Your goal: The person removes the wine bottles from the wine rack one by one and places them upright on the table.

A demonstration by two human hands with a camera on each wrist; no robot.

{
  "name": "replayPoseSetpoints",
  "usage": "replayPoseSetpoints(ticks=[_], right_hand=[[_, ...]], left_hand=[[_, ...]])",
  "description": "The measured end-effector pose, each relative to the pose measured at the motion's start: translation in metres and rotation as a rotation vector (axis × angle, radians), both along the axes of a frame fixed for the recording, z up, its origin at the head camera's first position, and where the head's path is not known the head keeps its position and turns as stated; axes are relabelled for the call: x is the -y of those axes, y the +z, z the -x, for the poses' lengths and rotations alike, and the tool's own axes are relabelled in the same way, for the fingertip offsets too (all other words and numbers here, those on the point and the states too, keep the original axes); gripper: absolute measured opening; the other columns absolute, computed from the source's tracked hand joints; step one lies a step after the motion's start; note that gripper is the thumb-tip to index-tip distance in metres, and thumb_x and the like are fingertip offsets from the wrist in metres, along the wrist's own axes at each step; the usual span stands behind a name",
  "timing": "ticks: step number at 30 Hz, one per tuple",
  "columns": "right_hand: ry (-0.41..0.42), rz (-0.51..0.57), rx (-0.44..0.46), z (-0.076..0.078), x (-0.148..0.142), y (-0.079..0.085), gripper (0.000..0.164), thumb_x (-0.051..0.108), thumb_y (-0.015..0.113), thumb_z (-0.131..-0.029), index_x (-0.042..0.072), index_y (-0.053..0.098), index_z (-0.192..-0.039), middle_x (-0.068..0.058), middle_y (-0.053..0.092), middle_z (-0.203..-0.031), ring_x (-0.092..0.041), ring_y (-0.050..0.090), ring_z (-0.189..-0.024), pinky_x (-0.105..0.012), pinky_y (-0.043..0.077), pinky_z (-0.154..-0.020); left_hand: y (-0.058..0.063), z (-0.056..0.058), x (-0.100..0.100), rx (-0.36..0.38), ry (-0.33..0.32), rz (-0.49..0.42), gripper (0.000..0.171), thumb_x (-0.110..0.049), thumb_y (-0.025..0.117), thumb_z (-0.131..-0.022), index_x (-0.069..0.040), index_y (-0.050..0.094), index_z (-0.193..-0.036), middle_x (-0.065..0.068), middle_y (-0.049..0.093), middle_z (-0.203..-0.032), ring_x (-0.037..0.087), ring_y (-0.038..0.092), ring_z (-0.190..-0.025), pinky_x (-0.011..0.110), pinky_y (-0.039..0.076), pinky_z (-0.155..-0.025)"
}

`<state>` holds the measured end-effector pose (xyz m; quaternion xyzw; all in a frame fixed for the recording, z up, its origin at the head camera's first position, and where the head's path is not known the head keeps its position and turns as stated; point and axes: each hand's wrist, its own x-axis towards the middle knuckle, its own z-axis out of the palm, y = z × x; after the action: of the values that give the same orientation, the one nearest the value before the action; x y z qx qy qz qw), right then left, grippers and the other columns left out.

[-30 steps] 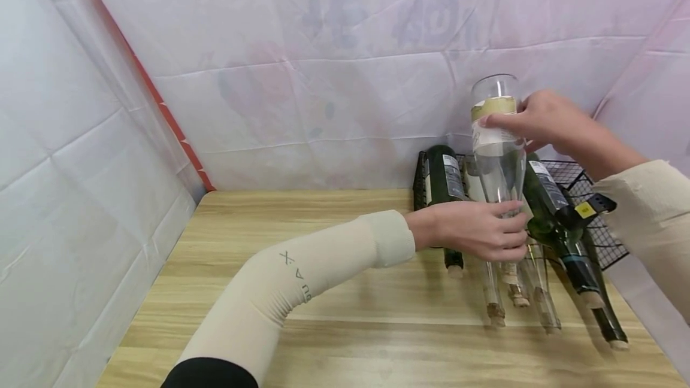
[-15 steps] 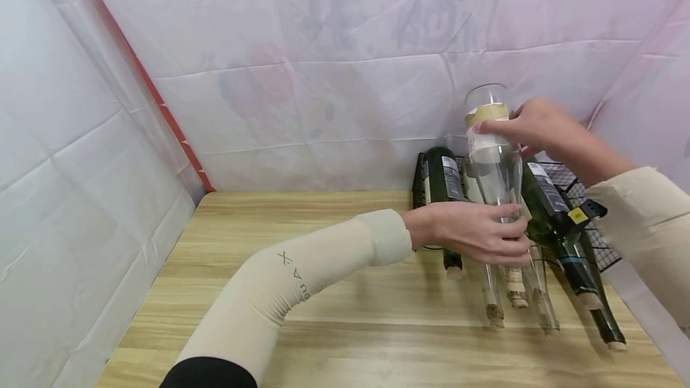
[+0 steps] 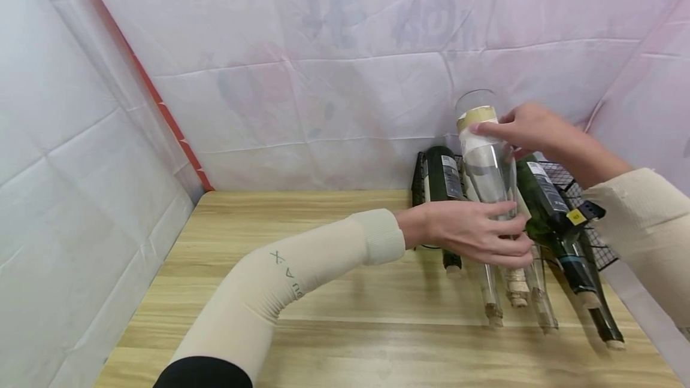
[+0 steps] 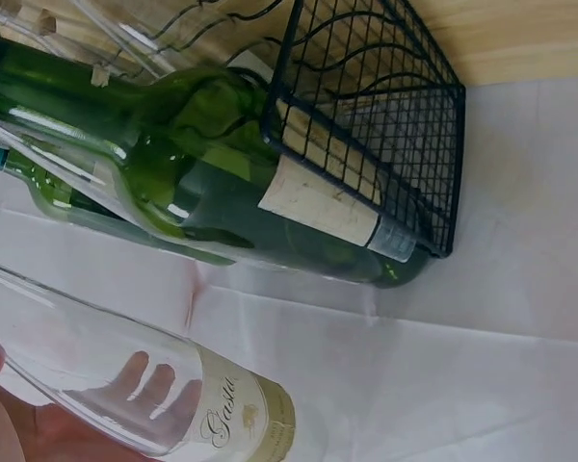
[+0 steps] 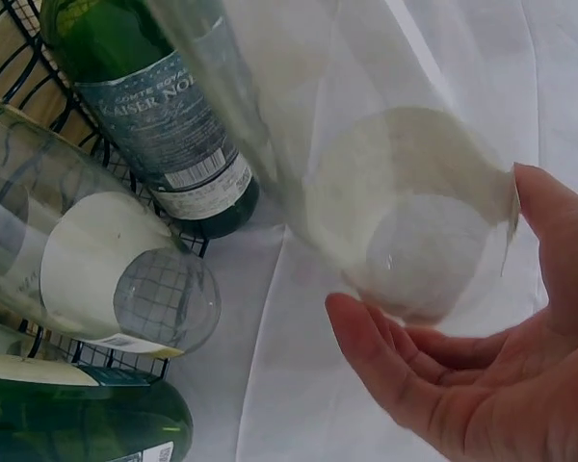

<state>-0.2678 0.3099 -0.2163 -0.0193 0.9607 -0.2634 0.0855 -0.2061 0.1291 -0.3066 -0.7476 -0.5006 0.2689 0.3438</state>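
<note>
Right of frame: left hand (image 3: 474,235) curled round neck of bottle (image 3: 483,163), right hand (image 3: 539,130) gripping labelled end. Glass: likely rigid, slick, breakable; best held at both ends.

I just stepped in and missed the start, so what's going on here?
A person is holding a clear glass bottle with both hands, base up and tilted. The right hand grips it near the label and base, while the left hand is lower, around the neck end. Beneath it in the head view is a black wire rack with green and clear bottles lying in it, their corked necks pointing out over the wooden table.
</note>
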Motion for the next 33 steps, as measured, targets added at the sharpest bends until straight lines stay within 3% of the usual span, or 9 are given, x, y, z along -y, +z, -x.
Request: replayPoseSetpoints(ticks=[6,14,20,33], right_hand=[[0.070,0.076,0.052,0.000,-0.006,0.000,0.095,0.066,0.050,-0.087,-0.014,0.033,-0.136,-0.029,0.051,-0.121,-0.032,0.061,-0.095,-0.042,0.056,-0.078],[0.119,0.062,0.047,0.002,-0.013,0.001,0.093,0.064,0.044,-0.091,-0.013,0.027,-0.140,-0.035,0.043,-0.131,-0.038,0.060,-0.102,-0.051,0.051,-0.085],[0.109,0.007,-0.008,0.005,-0.022,-0.002,0.091,0.062,0.047,-0.091,-0.016,0.031,-0.136,-0.038,0.044,-0.127,-0.037,0.062,-0.092,-0.051,0.054,-0.077],[0.086,-0.227,-0.097,0.011,-0.057,-0.014,0.086,0.058,0.050,-0.092,-0.022,0.041,-0.122,-0.047,0.045,-0.117,-0.030,0.063,-0.067,-0.048,0.052,-0.060]], left_hand=[[0.001,0.000,0.007,0.027,-0.024,-0.020,0.051,0.000,-0.001,-0.099,0.000,0.027,-0.142,0.017,0.045,-0.134,0.040,0.042,-0.120,0.057,0.032,-0.105],[0.004,-0.002,0.020,0.002,-0.062,-0.086,0.050,0.000,0.002,-0.101,-0.003,0.032,-0.141,0.014,0.048,-0.132,0.037,0.044,-0.119,0.055,0.035,-0.104],[0.004,-0.001,0.031,-0.007,-0.081,-0.142,0.048,0.001,0.007,-0.100,-0.005,0.035,-0.139,0.011,0.050,-0.130,0.035,0.046,-0.117,0.053,0.038,-0.102],[0.002,0.003,0.058,0.016,-0.145,-0.277,0.038,-0.011,0.021,-0.104,-0.008,0.046,-0.131,0.004,0.058,-0.121,0.028,0.053,-0.110,0.044,0.044,-0.098]])
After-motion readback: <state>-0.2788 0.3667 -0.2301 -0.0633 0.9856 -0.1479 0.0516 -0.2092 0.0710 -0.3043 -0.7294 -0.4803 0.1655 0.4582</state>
